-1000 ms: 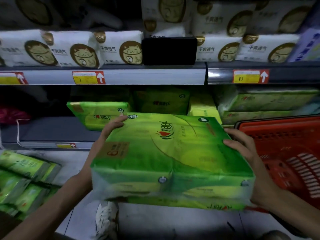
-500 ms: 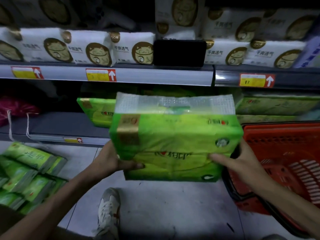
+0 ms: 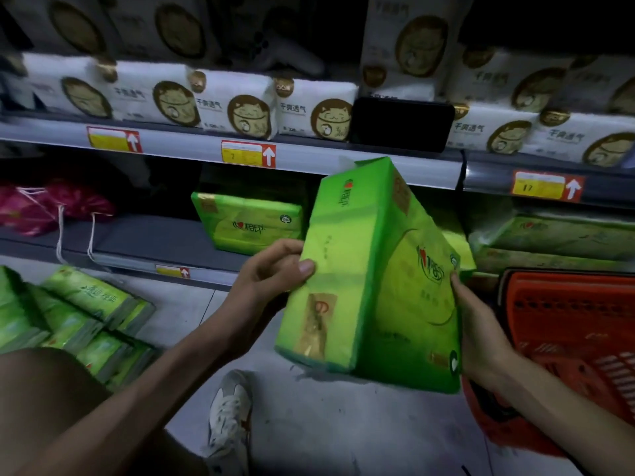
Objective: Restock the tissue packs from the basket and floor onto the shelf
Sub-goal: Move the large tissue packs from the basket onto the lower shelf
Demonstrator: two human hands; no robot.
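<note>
A green tissue pack is held on end before the shelf.
Its long axis is set nearly upright; a red heart logo is printed on the glossy wrapper. The left side is gripped by the curled left hand, the right edge by the right hand, beside the red basket.

The tissue pack is coloured bright green w/ a yellow-green swirl, a red heart logo & a gold panel. Left of it, floor packs are seen in green w/ pale edges. Above it, white packs are printed w/ brown-gold cat circles; price tags are marked yellow & red w/ white arrows. Right of it, a basket is coloured red-orange.
</note>
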